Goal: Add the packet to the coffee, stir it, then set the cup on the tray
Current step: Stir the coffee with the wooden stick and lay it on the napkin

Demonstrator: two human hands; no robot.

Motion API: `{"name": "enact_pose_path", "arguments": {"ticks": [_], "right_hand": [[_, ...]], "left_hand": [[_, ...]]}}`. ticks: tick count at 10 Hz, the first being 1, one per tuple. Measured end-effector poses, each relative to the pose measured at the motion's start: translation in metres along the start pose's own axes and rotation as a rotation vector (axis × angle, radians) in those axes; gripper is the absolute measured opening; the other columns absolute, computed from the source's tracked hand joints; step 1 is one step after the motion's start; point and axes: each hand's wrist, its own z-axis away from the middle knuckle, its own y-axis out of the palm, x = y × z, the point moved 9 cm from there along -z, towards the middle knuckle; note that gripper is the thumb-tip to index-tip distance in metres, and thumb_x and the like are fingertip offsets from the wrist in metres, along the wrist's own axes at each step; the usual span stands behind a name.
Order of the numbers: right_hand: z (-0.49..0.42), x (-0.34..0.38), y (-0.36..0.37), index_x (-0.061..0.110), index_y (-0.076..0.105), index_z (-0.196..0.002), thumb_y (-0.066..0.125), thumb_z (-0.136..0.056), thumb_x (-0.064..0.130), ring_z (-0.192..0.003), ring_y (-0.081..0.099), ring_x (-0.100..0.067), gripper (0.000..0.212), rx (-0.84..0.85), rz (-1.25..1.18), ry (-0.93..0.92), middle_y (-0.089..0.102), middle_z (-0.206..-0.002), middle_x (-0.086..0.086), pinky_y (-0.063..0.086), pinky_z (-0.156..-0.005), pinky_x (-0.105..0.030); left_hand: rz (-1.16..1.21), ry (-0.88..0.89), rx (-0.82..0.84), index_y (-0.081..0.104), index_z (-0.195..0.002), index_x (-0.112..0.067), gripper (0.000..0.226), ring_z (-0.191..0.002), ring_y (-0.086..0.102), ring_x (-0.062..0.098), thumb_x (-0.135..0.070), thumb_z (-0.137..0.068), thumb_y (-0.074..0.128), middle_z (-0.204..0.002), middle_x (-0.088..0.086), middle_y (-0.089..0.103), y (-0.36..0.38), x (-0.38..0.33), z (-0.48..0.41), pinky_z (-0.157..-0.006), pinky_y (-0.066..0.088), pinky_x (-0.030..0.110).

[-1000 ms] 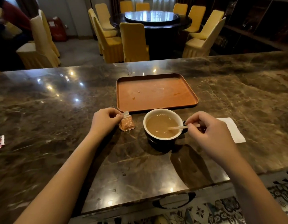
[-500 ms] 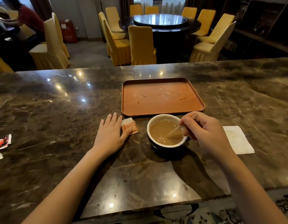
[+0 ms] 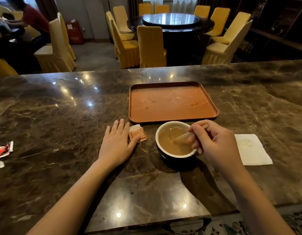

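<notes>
A dark cup (image 3: 165, 129) with a white inside holds milky brown coffee and stands on the marble counter just in front of the orange-brown tray (image 3: 172, 118). My right hand (image 3: 213, 141) grips a thin wooden stir stick (image 3: 182, 137) whose lower end is dipped in the coffee. My left hand (image 3: 117, 141) lies flat on the counter, fingers spread, with the thumb tip resting on a small orange packet (image 3: 137, 133) that lies to the left of the cup.
A white paper napkin (image 3: 252, 150) lies right of the cup. A torn red wrapper (image 3: 2, 149) sits at the counter's left edge. Beyond the counter are yellow-covered chairs (image 3: 151, 46), a round dark table and a seated person at far left.
My left hand let the packet down and flattened on the counter with its thumb on it. My right hand swung the stick from lying across the rim to dipping steeply into the coffee.
</notes>
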Motion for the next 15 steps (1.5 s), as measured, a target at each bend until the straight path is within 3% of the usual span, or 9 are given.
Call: {"name": "enact_pose_path", "arguments": {"ticks": [2, 4, 5, 7, 9, 11, 12, 13, 15], "right_hand": [[0.000, 0.001, -0.013, 0.018, 0.066, -0.073, 0.051, -0.091, 0.018, -0.047, 0.056, -0.008, 0.023, 0.065, 0.015, 0.090, 0.067, -0.061, -0.005, 0.043, -0.043, -0.013], [-0.007, 0.017, -0.026, 0.012, 0.063, -0.077, 0.049, -0.091, 0.019, -0.056, 0.061, -0.016, 0.021, -0.099, 0.264, -0.052, 0.064, -0.061, -0.003, 0.054, -0.055, -0.037], [-0.007, 0.018, -0.020, 0.012, 0.064, -0.081, 0.048, -0.092, 0.018, -0.058, 0.062, -0.013, 0.020, -0.123, 0.283, -0.123, 0.065, -0.063, -0.001, 0.056, -0.057, -0.037], [-0.001, 0.010, -0.002, 0.015, 0.066, -0.084, 0.050, -0.091, 0.019, -0.065, 0.063, -0.009, 0.018, -0.054, 0.149, -0.144, 0.066, -0.065, 0.007, 0.051, -0.056, -0.018], [0.005, 0.006, 0.001, 0.017, 0.067, -0.078, 0.051, -0.090, 0.018, -0.053, 0.061, -0.014, 0.020, 0.103, -0.025, -0.017, 0.068, -0.068, -0.001, 0.049, -0.047, -0.019], [-0.012, 0.014, -0.017, 0.018, 0.064, -0.069, 0.051, -0.091, 0.019, -0.050, 0.058, -0.009, 0.025, 0.125, 0.171, 0.018, 0.064, -0.054, -0.004, 0.047, -0.047, -0.019], [-0.019, 0.024, -0.019, 0.015, 0.063, -0.073, 0.049, -0.092, 0.022, -0.056, 0.061, -0.018, 0.024, 0.085, 0.358, -0.066, 0.064, -0.060, -0.004, 0.054, -0.057, -0.040], [-0.020, 0.039, -0.016, 0.014, 0.062, -0.079, 0.048, -0.092, 0.027, -0.056, 0.061, -0.018, 0.023, 0.022, 0.546, -0.206, 0.065, -0.062, -0.003, 0.053, -0.057, -0.041], [-0.013, 0.043, 0.005, 0.017, 0.065, -0.088, 0.049, -0.090, 0.029, -0.063, 0.062, -0.012, 0.020, 0.064, 0.512, -0.337, 0.068, -0.071, 0.002, 0.054, -0.057, -0.035]], "left_hand": [[-0.002, -0.004, 0.004, 0.009, -0.145, -0.019, 0.072, -0.145, -0.001, 0.019, -0.061, -0.087, 0.016, -0.157, 0.005, 0.004, 0.000, 0.000, 0.000, -0.117, 0.000, 0.041], [0.005, 0.006, -0.005, 0.009, -0.145, -0.018, 0.071, -0.145, -0.001, 0.019, -0.059, -0.088, 0.017, -0.157, 0.005, 0.004, -0.002, -0.002, 0.002, -0.117, 0.000, 0.041], [0.004, 0.008, -0.008, 0.009, -0.145, -0.018, 0.071, -0.145, -0.001, 0.019, -0.059, -0.088, 0.016, -0.157, 0.005, 0.004, -0.002, -0.002, 0.002, -0.117, 0.000, 0.041], [-0.004, 0.005, -0.010, 0.009, -0.145, -0.018, 0.071, -0.145, -0.001, 0.019, -0.060, -0.088, 0.016, -0.157, 0.005, 0.005, -0.002, -0.002, 0.002, -0.117, 0.000, 0.041], [-0.001, -0.001, -0.002, 0.009, -0.145, -0.018, 0.071, -0.145, -0.001, 0.019, -0.060, -0.088, 0.016, -0.157, 0.004, 0.004, -0.003, -0.002, 0.002, -0.116, -0.001, 0.039], [0.002, -0.008, 0.001, 0.009, -0.145, -0.019, 0.071, -0.145, -0.001, 0.019, -0.060, -0.088, 0.017, -0.157, 0.004, 0.004, -0.003, -0.002, 0.003, -0.116, -0.001, 0.040], [0.004, -0.007, 0.002, 0.009, -0.145, -0.019, 0.071, -0.145, -0.002, 0.019, -0.060, -0.088, 0.017, -0.157, 0.004, 0.004, -0.003, -0.003, 0.003, -0.116, -0.001, 0.040], [0.004, -0.005, -0.013, 0.009, -0.145, -0.019, 0.071, -0.145, -0.001, 0.018, -0.060, -0.088, 0.017, -0.157, 0.004, 0.004, -0.003, -0.002, 0.003, -0.117, 0.000, 0.040], [0.012, -0.002, -0.025, 0.009, -0.145, -0.019, 0.071, -0.145, -0.001, 0.018, -0.060, -0.088, 0.017, -0.157, 0.004, 0.005, -0.003, -0.001, 0.003, -0.117, 0.000, 0.040]]}}
